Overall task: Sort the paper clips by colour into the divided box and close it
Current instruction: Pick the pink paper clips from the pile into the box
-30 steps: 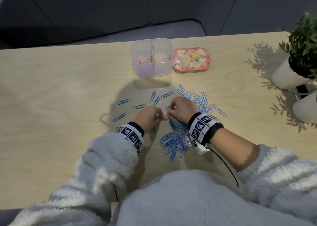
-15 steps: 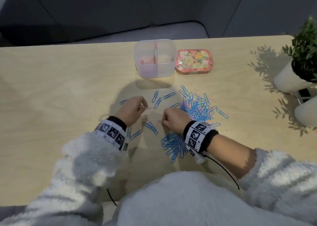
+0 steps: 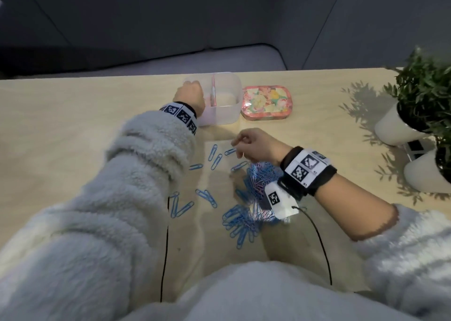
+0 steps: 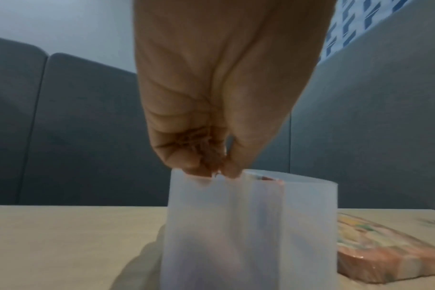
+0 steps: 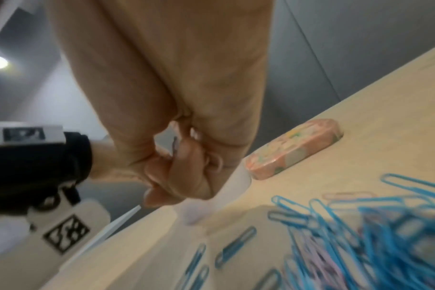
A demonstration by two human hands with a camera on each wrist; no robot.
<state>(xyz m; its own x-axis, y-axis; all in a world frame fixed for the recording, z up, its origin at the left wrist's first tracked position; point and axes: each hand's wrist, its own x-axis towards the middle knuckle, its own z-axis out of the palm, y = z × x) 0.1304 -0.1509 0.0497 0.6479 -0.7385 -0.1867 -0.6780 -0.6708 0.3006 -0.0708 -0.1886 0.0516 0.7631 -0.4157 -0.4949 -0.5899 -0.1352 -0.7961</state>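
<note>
The translucent divided box (image 3: 225, 106) stands at the table's far middle, with pink clips showing in its left compartment. My left hand (image 3: 191, 94) hovers over that compartment. In the left wrist view its bunched fingertips (image 4: 194, 166) pinch a few pink paper clips (image 4: 209, 153) just above the box rim (image 4: 261, 176). My right hand (image 3: 238, 141) is raised over the blue clips with its fingers curled, and in the right wrist view a thin paper clip (image 5: 175, 144) sits pinched between thumb and finger. A heap of blue and pink clips (image 3: 246, 213) lies near me, and loose blue clips (image 3: 216, 161) lie to its left.
The floral lid (image 3: 266, 102) lies flat just right of the box. Two white pots (image 3: 395, 128) with green plants (image 3: 424, 89) stand at the table's right edge. A grey sofa sits beyond the far edge. Cables run from both wrists toward me.
My left hand has travelled from the clip area up to the box's left compartment, carrying pink clips. My right hand has lifted and shifted slightly forward.
</note>
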